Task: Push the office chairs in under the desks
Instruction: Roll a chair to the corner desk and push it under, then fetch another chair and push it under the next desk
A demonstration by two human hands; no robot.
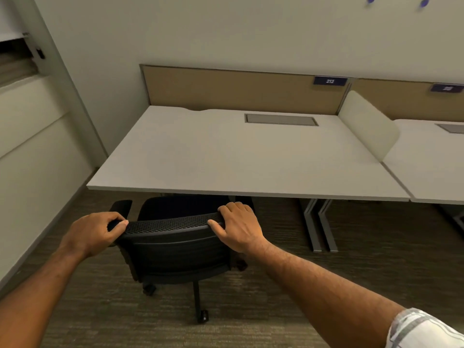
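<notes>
both hands grip chair backrest; desk placard reads 212

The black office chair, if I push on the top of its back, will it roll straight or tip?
The office chair probably rolls easily: casters show beneath it. Carpet may add drag. Pushing this high could tilt it slightly, though both hands should steady it.
</notes>
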